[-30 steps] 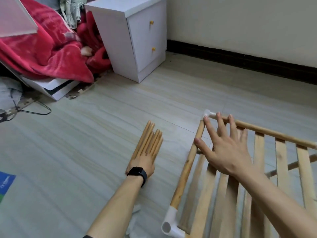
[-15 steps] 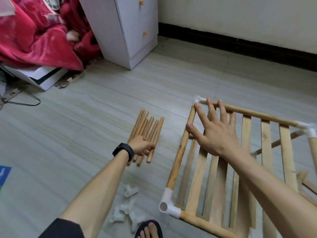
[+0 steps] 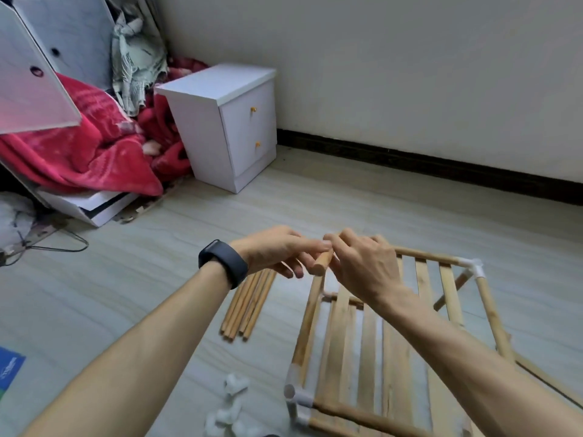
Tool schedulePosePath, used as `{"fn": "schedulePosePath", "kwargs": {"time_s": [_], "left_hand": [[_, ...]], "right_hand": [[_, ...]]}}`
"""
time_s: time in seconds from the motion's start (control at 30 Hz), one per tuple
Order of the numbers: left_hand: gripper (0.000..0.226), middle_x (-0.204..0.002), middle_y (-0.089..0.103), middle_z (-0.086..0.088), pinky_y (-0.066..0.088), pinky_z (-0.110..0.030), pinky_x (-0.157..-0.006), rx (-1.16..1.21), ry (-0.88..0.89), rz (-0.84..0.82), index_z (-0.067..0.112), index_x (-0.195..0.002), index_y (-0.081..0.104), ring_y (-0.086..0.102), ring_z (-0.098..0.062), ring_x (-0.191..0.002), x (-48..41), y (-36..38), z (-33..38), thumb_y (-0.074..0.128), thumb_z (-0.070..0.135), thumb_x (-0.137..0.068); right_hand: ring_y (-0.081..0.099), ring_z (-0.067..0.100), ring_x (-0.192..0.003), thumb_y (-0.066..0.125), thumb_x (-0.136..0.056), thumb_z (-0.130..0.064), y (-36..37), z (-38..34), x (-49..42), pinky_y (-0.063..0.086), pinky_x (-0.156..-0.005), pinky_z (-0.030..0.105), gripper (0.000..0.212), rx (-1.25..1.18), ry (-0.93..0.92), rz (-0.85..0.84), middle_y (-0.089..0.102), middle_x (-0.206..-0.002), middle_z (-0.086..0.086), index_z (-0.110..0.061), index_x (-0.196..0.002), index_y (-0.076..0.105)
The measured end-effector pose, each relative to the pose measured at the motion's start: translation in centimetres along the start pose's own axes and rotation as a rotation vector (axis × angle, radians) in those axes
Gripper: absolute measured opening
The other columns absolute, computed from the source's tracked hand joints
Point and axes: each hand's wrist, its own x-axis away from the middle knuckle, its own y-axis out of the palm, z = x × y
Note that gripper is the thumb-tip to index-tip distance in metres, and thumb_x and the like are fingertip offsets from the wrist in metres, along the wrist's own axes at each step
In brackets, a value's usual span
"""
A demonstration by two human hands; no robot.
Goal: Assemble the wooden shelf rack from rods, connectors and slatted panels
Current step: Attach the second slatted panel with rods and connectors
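Moved: left hand point(image 3: 277, 252) off rod bundle point(image 3: 252, 298), right hand point(image 3: 362, 269) off rack point(image 3: 340, 342); both now curl fingers round one rod point(image 3: 321, 267) | connectors point(image 3: 233, 402) 6 o'clock | rack 5 o'clock | rod bundle 7 o'clock of hands | rod over rack's 11 o'clock corner

One wide-angle view from the person's head, facing forward and down, left hand point(image 3: 277, 250) and right hand point(image 3: 362, 269) close at centre, floor point(image 3: 157, 279) beneath, wall point(image 3: 410, 74) and cabinet point(image 3: 202, 127) farther back
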Motion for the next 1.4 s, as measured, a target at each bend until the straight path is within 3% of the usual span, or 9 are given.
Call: {"fn": "schedulePosePath", "kwargs": {"time_s": [0.1, 0.17, 0.23, 0.3, 0.4, 0.57, 0.77, 1.03, 1.4], "left_hand": [[0.042, -0.103, 0.073, 0.003, 0.055, -0.032, -0.083, -0.045, 0.084, 0.268, 0.021, -0.112, 0.070, 0.067, -0.016, -0.097, -1.2, 2.6, -0.7, 0.052, 0.056, -0.097], [0.053, -0.138, 0.058, 0.002, 0.043, -0.041, -0.107, -0.409, 0.072, 0.481, 0.025, -0.137, 0.055, 0.051, -0.021, -0.129, -2.6, 4.4, -2.8, 0.047, 0.058, -0.097], [0.075, -0.163, 0.025, -0.002, 0.022, -0.044, -0.121, -0.779, 0.048, 0.498, 0.025, -0.157, 0.026, 0.022, -0.023, -0.150, -3.8, 6.6, -5.6, 0.042, 0.064, -0.095], [0.089, -0.168, -0.008, 0.002, 0.006, -0.049, -0.124, -0.934, 0.052, 0.427, 0.026, -0.160, -0.002, -0.003, -0.020, -0.155, -5.2, 8.8, -8.4, 0.034, 0.071, -0.092], [0.088, -0.159, -0.035, 0.009, -0.005, -0.051, -0.123, -0.992, 0.058, 0.384, 0.032, -0.159, -0.011, -0.020, -0.014, -0.151, -6.7, 10.8, -11.1, 0.021, 0.077, -0.090], [0.073, -0.155, -0.043, 0.003, -0.011, -0.052, -0.121, -1.134, 0.075, 0.431, 0.046, -0.154, -0.015, -0.034, -0.015, -0.146, -7.2, 10.7, -12.5, 0.001, 0.077, -0.090], [0.070, -0.157, -0.040, -0.001, -0.009, -0.052, -0.122, -1.135, 0.069, 0.399, 0.043, -0.155, -0.012, -0.032, -0.016, -0.147, -6.9, 11.2, -11.9, 0.008, 0.071, -0.094], [0.071, -0.153, -0.045, -0.001, -0.012, -0.050, -0.121, -1.113, 0.075, 0.389, 0.041, -0.156, -0.011, -0.036, -0.017, -0.143, -7.1, 11.4, -11.9, 0.012, 0.069, -0.095], [0.073, -0.153, -0.045, -0.003, -0.006, -0.052, -0.123, -1.121, 0.062, 0.383, 0.040, -0.157, -0.010, -0.030, -0.019, -0.148, -7.3, 11.2, -12.3, 0.010, 0.070, -0.094]], "right_hand": [[0.052, 0.020, -0.043, 0.048, -0.105, -0.042, -1.4, 2.1, 0.2, 0.045, -0.040, 0.032, 0.030, -0.124, 0.212, -0.026, 0.058, -0.065, -0.003, -0.018, -0.090, 0.058], [0.059, 0.012, -0.052, 0.044, -0.104, -0.053, -1.8, 3.8, 0.6, 0.052, -0.047, 0.036, 0.038, -0.312, 0.497, -0.150, 0.063, -0.070, -0.009, -0.023, -0.086, 0.061], [0.068, 0.009, -0.056, 0.050, -0.101, -0.054, -1.7, 5.0, 1.0, 0.058, -0.054, 0.033, 0.037, -0.531, 0.713, -0.161, 0.071, -0.075, -0.008, -0.023, -0.089, 0.066], [0.072, 0.008, -0.060, 0.055, -0.100, -0.051, -1.3, 5.7, 1.2, 0.059, -0.055, 0.025, 0.036, -0.712, 0.845, -0.136, 0.074, -0.079, -0.004, -0.019, -0.092, 0.068], [0.073, 0.009, -0.061, 0.057, -0.100, -0.050, -0.4, 6.1, 1.2, 0.061, -0.060, 0.027, 0.035, -0.804, 0.945, -0.103, 0.075, -0.077, -0.002, -0.018, -0.092, 0.069], [0.073, 0.010, -0.061, 0.055, -0.099, -0.054, 1.9, 5.8, 0.1, 0.061, -0.066, 0.033, 0.038, -0.799, 0.899, -0.081, 0.073, -0.087, -0.002, -0.018, -0.095, 0.067], [0.073, 0.014, -0.065, 0.055, -0.100, -0.052, 3.4, 5.7, -2.2, 0.063, -0.068, 0.043, 0.035, -0.748, 0.873, -0.119, 0.072, -0.084, -0.003, -0.020, -0.093, 0.065], [0.072, 0.007, -0.059, 0.054, -0.101, -0.049, 4.7, 6.0, -4.6, 0.054, -0.050, 0.017, 0.030, -0.656, 0.806, -0.120, 0.069, -0.080, -0.001, -0.020, -0.092, 0.057], [0.070, 0.025, -0.078, 0.050, -0.105, -0.038, 6.3, 4.0, -10.1, 0.061, -0.075, 0.046, 0.027, -0.620, 0.635, -0.301, 0.067, -0.090, 0.009, -0.012, -0.101, 0.053]]}}
